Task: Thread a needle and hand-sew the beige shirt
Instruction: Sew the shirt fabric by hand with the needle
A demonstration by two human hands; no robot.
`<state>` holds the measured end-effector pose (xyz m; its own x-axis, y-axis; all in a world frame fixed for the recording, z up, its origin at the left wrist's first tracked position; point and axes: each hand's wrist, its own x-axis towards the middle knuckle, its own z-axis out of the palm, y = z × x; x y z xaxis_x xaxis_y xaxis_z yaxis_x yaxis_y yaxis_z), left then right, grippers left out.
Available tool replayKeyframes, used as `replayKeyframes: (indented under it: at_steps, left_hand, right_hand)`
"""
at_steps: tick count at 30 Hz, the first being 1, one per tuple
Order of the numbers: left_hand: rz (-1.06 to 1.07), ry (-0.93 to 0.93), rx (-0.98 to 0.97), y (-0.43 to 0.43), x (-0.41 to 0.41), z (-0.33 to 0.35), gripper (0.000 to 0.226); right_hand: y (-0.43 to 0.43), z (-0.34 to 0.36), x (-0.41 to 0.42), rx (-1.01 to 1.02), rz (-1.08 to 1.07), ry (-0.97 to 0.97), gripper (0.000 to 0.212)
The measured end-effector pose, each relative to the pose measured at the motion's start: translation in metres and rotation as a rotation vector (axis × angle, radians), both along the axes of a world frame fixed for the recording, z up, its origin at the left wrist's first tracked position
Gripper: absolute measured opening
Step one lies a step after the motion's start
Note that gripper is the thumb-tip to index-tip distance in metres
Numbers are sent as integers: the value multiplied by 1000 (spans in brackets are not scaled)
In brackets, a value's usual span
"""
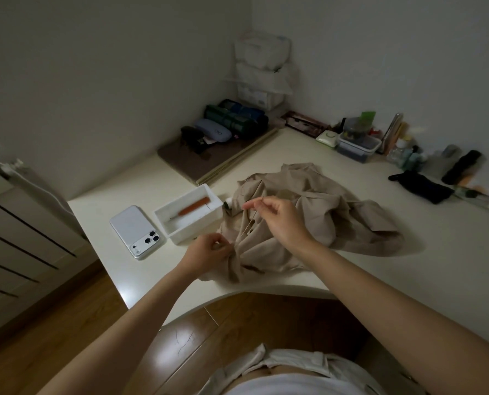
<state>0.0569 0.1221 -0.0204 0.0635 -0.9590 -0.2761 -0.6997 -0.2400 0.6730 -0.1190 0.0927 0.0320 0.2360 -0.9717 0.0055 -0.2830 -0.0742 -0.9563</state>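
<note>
The beige shirt point(317, 212) lies crumpled on the white desk point(408, 266). My left hand point(207, 250) pinches a fold of the shirt at its near left edge. My right hand point(277, 216) is raised above the cloth, fingers curled, pinching the top of a pale thread point(250, 222) that runs taut down to the fold by my left hand. The needle itself is too small to make out. A small thread spool point(228, 203) peeks out beside the shirt.
A white tray point(190, 216) holding an orange-handled tool point(193, 208) stands left of the shirt, with a white phone point(136, 230) further left. Boxes, bottles and pouches point(380, 143) line the back wall. The desk's curved front edge is just below my hands.
</note>
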Motion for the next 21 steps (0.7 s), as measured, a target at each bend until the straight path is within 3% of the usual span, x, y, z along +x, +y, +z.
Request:
replayKeyframes:
  at_steps: [3,5,7,9,11,13,16,21]
  left_hand:
    - [-101,-234,46,-1,6,-5,11]
    - [-107,-267,82,-1,12,-5,7]
    - [-124,-134,76,-3,16,-1,31]
    - [-155,143,12,-6,13,13,53]
    - [-184,391,16,-6,1,32,56]
    - [-218,550,101,-6,-13,46,39]
    - [-288,581,139,-5,-22,53,27]
    - [-246,598,25,-5,-19,67,29]
  right_hand:
    - [-4,5,-3,42,-24,-122,25]
    - [-8,10,-5,61,-28,-233,26]
    - [-13,15,-8,67,-37,-279,28]
    - [-16,18,-8,65,-35,-291,29]
    - [-18,19,-7,62,-25,-287,29]
    - [-19,19,-6,66,-18,-277,29]
    - [-25,12,-14,105,33,-200,29]
    - [-32,-22,-41,310,80,26,29]
